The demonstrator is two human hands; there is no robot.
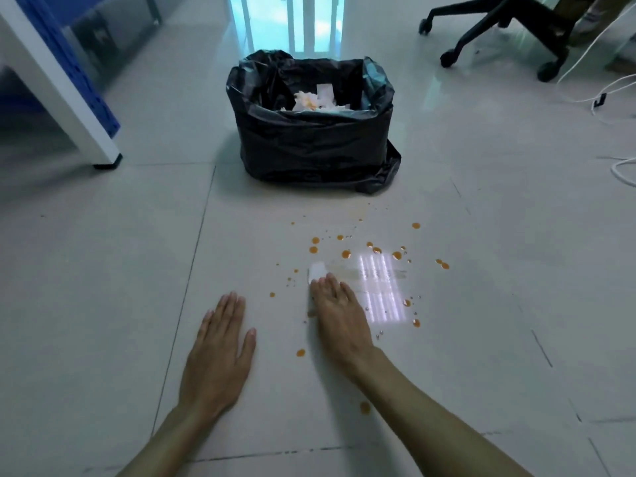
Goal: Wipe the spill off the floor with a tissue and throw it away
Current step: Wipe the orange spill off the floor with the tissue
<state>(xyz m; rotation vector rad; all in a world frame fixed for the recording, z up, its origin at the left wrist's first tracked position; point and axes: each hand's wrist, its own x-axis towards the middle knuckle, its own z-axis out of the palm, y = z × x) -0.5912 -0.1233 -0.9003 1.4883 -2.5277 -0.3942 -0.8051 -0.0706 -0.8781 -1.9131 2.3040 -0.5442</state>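
Right hand (339, 316) is pressed flat on the tissue (316, 271), fingers straight, and it covers most of it, so only a small white corner pokes out past the fingertips; can't tell how big or how soaked the tissue really is. Left hand (220, 352) is just lying flat and relaxed on the floor (103, 270), holding nothing, a bit to the left of the tissue. Orange droplets of the spill (346, 253) are scattered all around the tissue, mostly beyond it and to its right, plus a wet smeared streak running right from it under a bright light reflection. Beyond the tissue sits a bin (311, 139) lined with a black bag, with crumpled white and orange-stained paper inside. Far right of it there's an office chair base (499, 32), cut off by the frame edge, and some white cables (605, 94). A white table leg (69, 98) stands off to the left.
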